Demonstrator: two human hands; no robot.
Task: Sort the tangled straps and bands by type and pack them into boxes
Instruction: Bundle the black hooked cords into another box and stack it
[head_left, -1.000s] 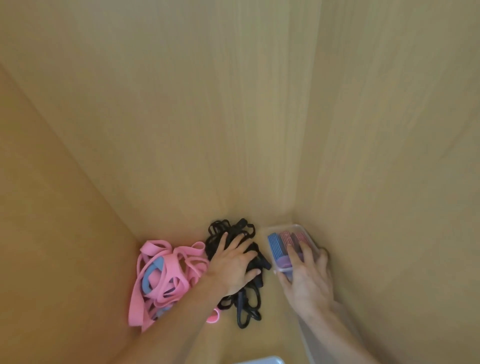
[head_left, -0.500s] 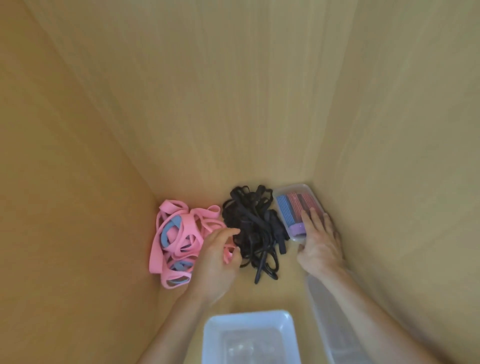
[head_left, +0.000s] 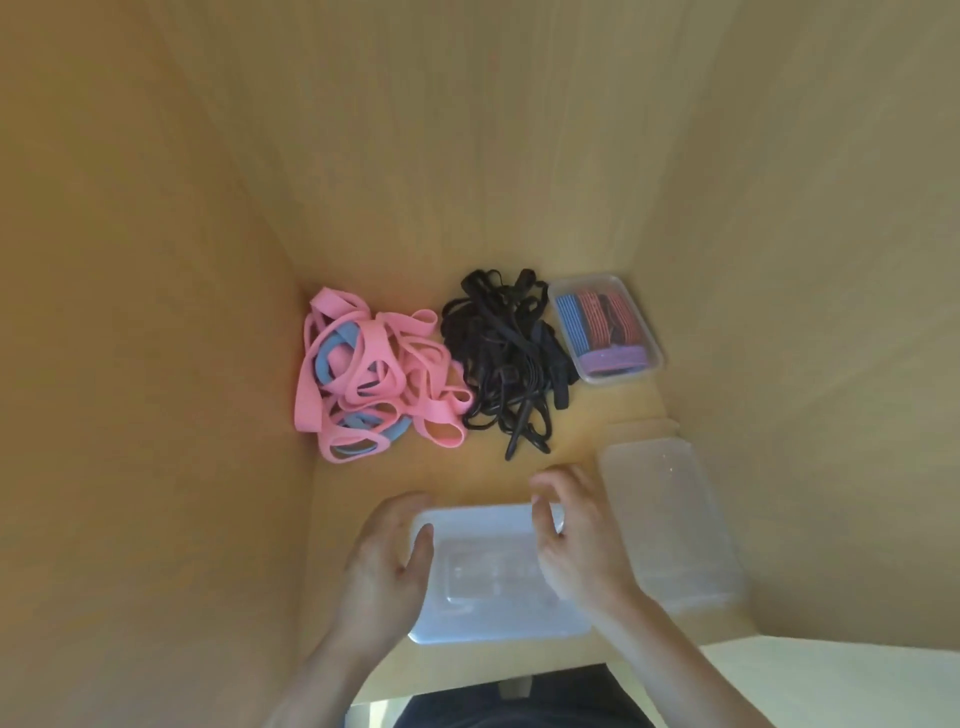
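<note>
Both hands have come back from the far end. The left hand (head_left: 389, 561) has left the piles, and the right hand (head_left: 576, 540) has let go of the small box (head_left: 655, 358), which sits in the far right corner packed with striped bands. They now meet at the empty box (head_left: 493, 618) near the front edge.

The left hand straddles the box's left wall, thumb inside and fingers outside, holding it. The right hand's fingers curl over the far right corner, but blur hides whether they have closed on the rim.

The black straps (head_left: 504, 358) lie heaped against the pink and blue bands (head_left: 374, 374) and just beside the small box. The step looks like bringing the empty box up to a pile. It should slide flat with an even hold on both sides and stop short of the straps, so no loop gets trapped underneath. It should also stay clear of the clear box (head_left: 670, 519) on the right.
</note>
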